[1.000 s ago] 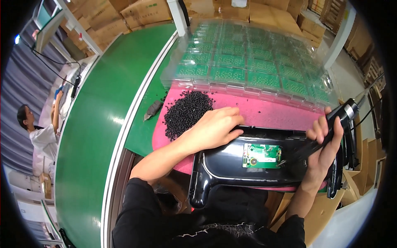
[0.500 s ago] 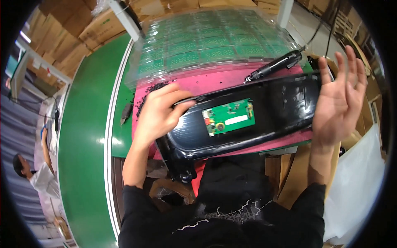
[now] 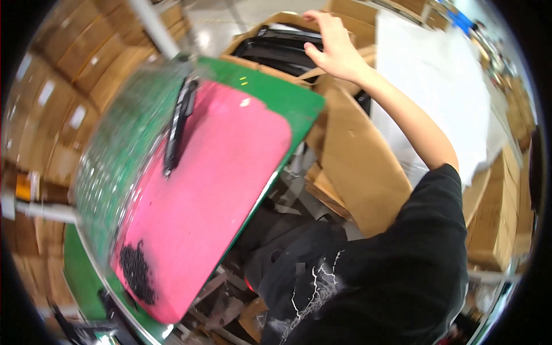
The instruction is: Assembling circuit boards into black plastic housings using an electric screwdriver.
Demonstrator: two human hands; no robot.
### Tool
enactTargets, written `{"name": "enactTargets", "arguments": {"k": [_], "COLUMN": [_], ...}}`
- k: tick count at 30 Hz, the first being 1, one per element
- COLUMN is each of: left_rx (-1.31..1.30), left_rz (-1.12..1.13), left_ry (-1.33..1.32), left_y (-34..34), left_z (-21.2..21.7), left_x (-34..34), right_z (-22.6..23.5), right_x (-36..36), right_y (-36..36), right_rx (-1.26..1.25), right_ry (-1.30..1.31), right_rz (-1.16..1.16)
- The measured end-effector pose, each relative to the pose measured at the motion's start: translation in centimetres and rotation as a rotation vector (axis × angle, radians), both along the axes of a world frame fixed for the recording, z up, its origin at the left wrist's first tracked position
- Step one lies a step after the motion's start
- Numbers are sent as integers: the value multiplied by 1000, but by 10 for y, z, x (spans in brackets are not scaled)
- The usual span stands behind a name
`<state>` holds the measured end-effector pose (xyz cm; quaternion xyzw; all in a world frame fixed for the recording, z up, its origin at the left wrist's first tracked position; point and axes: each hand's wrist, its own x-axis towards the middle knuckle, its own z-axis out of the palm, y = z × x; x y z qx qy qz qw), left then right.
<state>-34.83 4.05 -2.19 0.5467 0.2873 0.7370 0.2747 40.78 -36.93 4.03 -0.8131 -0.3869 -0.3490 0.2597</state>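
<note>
My right hand (image 3: 336, 54) reaches out at the upper middle, fingers apart and holding nothing. It is over the edge of an open cardboard box (image 3: 270, 70), near several glossy black plastic housings (image 3: 276, 50) that lie inside. I cannot tell whether the fingertips touch them. My left hand is out of view. On the pink mat (image 3: 207, 184) lies a black electric screwdriver (image 3: 181, 123), with a heap of small black screws (image 3: 138, 273) at the mat's near left end. Dark blurred parts (image 3: 112, 313) show at the lower left corner.
Clear plastic trays of green circuit boards (image 3: 123, 155) are stacked along the mat's far side. The green table (image 3: 299, 106) ends beside a tall cardboard flap (image 3: 356, 167). A white sheet (image 3: 431, 86) covers something at right. Stacked cartons (image 3: 63, 103) stand at the left.
The view has swung to the right. The black housing with the green circuit board is gone from over the mat. My right hand has moved to the box; my left hand has left view.
</note>
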Motion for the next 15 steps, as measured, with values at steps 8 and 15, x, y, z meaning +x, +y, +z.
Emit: {"name": "enactTargets", "arguments": {"k": [8,15], "left_rx": [-286,-466], "left_rz": [7,-230], "left_ry": [-674,-403], "left_y": [50,86], "left_z": [-3,-66], "left_x": [-64,-168], "right_z": [-92,-213], "right_x": [47,41], "right_y": [-243,-406], "right_rx": [-460,-108], "right_ry": [710,1037], "right_rz": [-1285,-1419]}}
